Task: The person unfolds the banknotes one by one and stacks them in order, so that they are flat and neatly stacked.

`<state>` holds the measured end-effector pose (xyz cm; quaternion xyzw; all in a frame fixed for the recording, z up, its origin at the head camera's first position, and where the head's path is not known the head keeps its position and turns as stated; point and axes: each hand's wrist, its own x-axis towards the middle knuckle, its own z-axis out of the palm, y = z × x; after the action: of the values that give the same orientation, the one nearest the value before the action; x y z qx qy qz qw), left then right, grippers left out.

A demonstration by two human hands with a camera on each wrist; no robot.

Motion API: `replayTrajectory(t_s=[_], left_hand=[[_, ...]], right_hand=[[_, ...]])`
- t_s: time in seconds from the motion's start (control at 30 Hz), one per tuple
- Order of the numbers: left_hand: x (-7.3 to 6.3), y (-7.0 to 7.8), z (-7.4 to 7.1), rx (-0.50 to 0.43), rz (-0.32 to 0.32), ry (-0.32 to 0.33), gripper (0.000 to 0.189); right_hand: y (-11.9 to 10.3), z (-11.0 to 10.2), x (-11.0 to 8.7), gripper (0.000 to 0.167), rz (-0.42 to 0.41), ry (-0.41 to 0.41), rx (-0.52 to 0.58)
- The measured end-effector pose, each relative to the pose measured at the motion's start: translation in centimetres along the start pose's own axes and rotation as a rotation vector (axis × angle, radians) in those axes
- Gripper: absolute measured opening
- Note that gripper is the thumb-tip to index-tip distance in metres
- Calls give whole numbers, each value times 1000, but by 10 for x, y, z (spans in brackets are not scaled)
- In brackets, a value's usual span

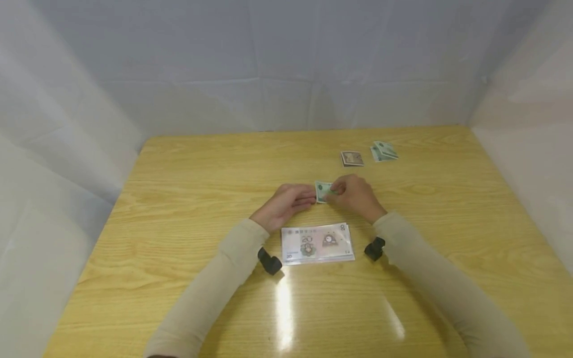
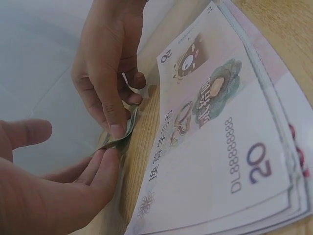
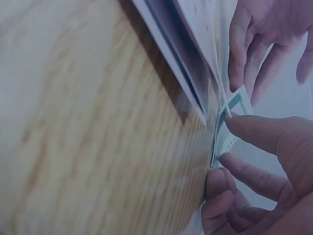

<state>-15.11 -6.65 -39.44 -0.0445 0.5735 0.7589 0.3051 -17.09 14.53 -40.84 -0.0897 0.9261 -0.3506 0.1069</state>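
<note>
A small folded green banknote (image 1: 321,192) lies on the table between the hands. My right hand (image 1: 356,197) pinches its right part with thumb and fingers, as the right wrist view also shows. My left hand (image 1: 287,203) has its fingers fairly straight, fingertips right at the note's left edge; its thumb stands apart in the left wrist view. Nearer to me lies a stack of flat banknotes (image 1: 319,244), a pale 20 note (image 2: 215,132) on top. At its lower edge in the left wrist view, a note with red print (image 2: 299,152) peeks out from beneath.
Beyond my right hand sits a folded brown banknote (image 1: 352,158). Farther right, a folded green banknote (image 1: 385,150) stands partly sprung open. The wooden table (image 1: 179,169) is bordered by white cloth (image 1: 201,64) at the back and sides.
</note>
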Motion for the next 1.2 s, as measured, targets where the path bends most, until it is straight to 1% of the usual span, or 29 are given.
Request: replayTrajectory(t_s=[0.13, 0.33, 0.5, 0.6, 0.77, 0.9, 1.03, 1.2], left_hand=[[1, -1, 0, 1, 5, -21, 41], [2, -2, 0, -2, -3, -26, 42], [2, -2, 1, -5, 13, -63, 41], [2, -3, 1, 6, 25, -72, 40], [4, -3, 1, 31, 22, -50, 42], [4, -3, 2, 0, 16, -33, 42], [4, -2, 4, -21, 25, -30, 43], [4, -3, 3, -43, 40, -1, 44]], right_hand=[[-3, 2, 1, 38, 2, -20, 3], [-5, 4, 2, 35, 0, -69, 17], [-5, 4, 0, 34, -7, -97, 51], [-4, 4, 0, 33, -24, -103, 83], [-2, 6, 0, 31, -39, -96, 139], [-1, 8, 0, 33, -46, -91, 168], [-1, 7, -1, 34, -58, -87, 206], [-2, 7, -1, 36, -59, -91, 249]])
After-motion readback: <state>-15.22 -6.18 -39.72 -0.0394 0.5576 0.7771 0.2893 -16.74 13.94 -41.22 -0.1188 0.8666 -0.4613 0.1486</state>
